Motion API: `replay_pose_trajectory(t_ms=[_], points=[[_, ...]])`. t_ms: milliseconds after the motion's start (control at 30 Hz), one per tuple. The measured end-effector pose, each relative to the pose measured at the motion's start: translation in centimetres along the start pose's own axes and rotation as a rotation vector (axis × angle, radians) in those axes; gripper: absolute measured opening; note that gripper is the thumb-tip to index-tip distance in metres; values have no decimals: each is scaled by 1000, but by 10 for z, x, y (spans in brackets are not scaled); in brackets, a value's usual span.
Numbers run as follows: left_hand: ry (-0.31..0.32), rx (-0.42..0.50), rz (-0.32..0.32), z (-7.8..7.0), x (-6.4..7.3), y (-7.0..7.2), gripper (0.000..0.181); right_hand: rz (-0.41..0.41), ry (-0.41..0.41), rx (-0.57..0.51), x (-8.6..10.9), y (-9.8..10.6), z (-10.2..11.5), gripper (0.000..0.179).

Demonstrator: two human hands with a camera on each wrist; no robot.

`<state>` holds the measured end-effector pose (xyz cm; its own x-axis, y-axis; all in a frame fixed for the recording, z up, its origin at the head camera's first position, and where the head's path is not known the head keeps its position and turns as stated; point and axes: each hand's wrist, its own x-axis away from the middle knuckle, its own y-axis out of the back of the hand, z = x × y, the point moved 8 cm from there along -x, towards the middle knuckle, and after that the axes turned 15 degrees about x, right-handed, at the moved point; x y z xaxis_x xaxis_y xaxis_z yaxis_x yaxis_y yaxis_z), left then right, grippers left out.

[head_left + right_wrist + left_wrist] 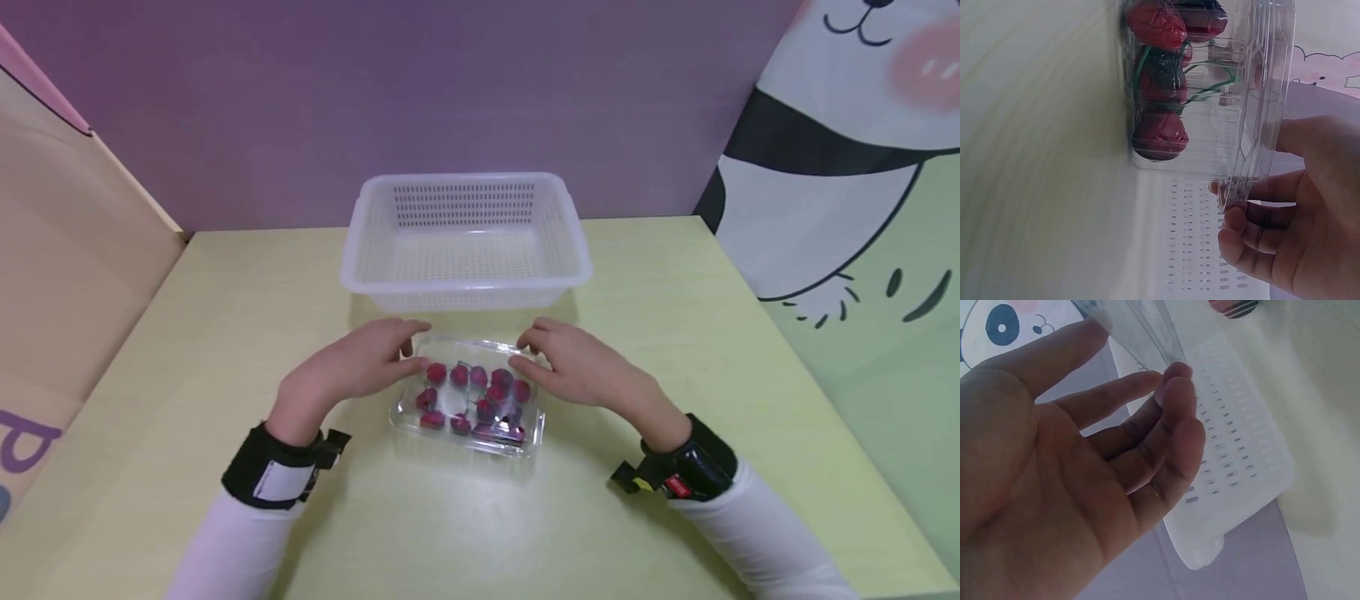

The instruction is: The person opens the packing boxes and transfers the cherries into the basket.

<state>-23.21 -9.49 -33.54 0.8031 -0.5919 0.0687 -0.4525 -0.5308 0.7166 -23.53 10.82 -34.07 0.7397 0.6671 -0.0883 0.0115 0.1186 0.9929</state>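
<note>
A clear plastic clamshell box (pixel 465 442) sits on the table in the head view, its lid down over several dark red cherries (pixel 460 375). My left hand (pixel 352 358) is at the box's far left corner; the left wrist view shows its thumb and index finger at the edge of the clear plastic (pixel 1150 328). At the far right corner, my right hand (pixel 581 365) has its thumb over the lid and its other fingers curled at the rim. Green stems show among the cherries (pixel 1160 134) in the right wrist view.
Just behind the box stands a white perforated plastic basket (pixel 467 285), with nothing visible in it. A purple wall (pixel 450 92) rises at the table's back edge. Printed panels flank the table (pixel 660 283) on both sides.
</note>
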Motion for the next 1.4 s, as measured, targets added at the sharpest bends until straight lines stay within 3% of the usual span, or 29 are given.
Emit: replay_pose_trajectory(t_ms=[400,567,700,900,1133,1400], points=[[-7,-13,-102,-7,-4,1,46,-10,-1,-31,0,0,-1,34],[-79,42,-142,-18,-5,0,57,-24,-14,-36,3,3,-3,38],[-70,36,-126,-20,-5,-3,77,-48,0,-40,3,6,-1,36],[66,-23,-78,-12,-5,-8,93,-51,4,-35,2,7,1,38],[-2,-59,-87,-18,-6,-10,92,-59,26,-17,2,7,3,34],[-2,-86,-71,-20,-6,-13,97,-68,49,-37,1,7,6,29]])
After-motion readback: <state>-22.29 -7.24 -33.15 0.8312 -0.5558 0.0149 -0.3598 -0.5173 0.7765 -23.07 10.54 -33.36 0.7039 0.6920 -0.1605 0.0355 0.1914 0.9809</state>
